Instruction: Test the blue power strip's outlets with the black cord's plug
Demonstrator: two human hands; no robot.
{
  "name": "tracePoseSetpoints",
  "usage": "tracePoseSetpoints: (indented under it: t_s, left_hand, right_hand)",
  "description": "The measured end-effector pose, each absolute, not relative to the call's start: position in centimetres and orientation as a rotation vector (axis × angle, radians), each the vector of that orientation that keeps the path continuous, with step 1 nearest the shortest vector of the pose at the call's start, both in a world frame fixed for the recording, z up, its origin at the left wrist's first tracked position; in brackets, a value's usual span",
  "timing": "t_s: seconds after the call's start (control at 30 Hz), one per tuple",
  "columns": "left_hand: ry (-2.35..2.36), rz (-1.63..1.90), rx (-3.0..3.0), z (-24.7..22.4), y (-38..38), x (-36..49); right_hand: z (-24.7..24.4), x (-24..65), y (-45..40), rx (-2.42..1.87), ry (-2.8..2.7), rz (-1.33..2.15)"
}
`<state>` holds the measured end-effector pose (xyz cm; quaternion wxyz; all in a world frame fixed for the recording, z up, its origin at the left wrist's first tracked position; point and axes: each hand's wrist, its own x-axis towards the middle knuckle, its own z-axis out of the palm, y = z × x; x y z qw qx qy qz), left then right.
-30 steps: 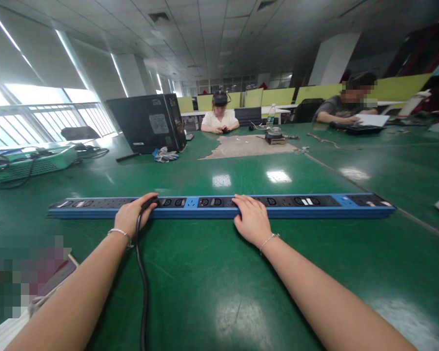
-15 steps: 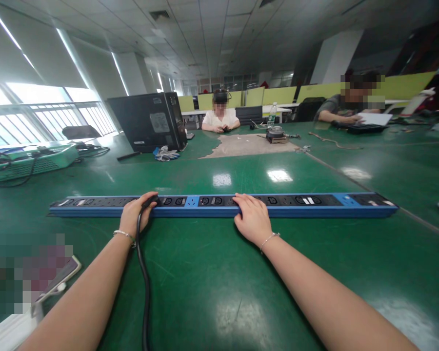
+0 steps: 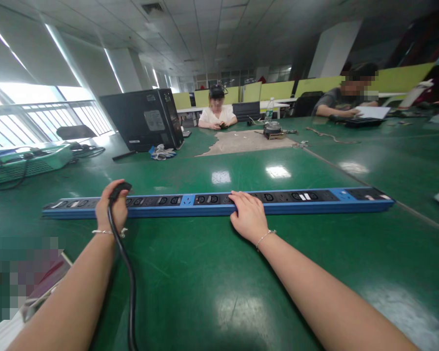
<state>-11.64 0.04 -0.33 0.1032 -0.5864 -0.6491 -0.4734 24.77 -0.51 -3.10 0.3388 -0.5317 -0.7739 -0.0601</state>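
Note:
A long blue power strip [image 3: 212,209] with black and blue sockets lies across the green table [image 3: 190,282]. My left hand [image 3: 111,207] grips a black plug [image 3: 121,189], raised over the strip's left part, clear of the sockets. From the plug a black cable [image 3: 129,273] runs down towards the bottom edge of the view. My right hand [image 3: 249,214] rests on the middle of the strip, fingers bent over its top and thumb at the near side.
A black computer case [image 3: 142,119] stands at the back left, with gloves [image 3: 163,152] beside it. A green basket [image 3: 40,163] of cables is far left. A round device [image 3: 273,129] and a bottle [image 3: 269,111] are behind. Two people sit across the table.
My left hand has moved left along the strip and lifted, with the black plug and cable. My right hand stays on the strip; the view has shifted slightly.

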Motion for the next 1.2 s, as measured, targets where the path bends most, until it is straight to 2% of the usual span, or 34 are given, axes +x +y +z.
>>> tracePoseSetpoints:
  t_s: [0.4,1.0,1.2]
  left_hand:
    - [-1.923,-1.07,-2.352,0.1,1.2,-1.2]
    - [-1.679,-0.768,-2.328,-2.0,1.5,-0.8]
    - [-1.708,-0.63,-2.29,-0.9,0.9,-0.5]
  right_hand:
    - [-3.1,24.7,-0.5,-1.39,-2.003,-0.138]
    - [-3.1,24.7,-0.5,-1.386,-2.0,-0.112]
    - [-3.1,24.8,-0.5,-1.388,-1.982,-0.093]
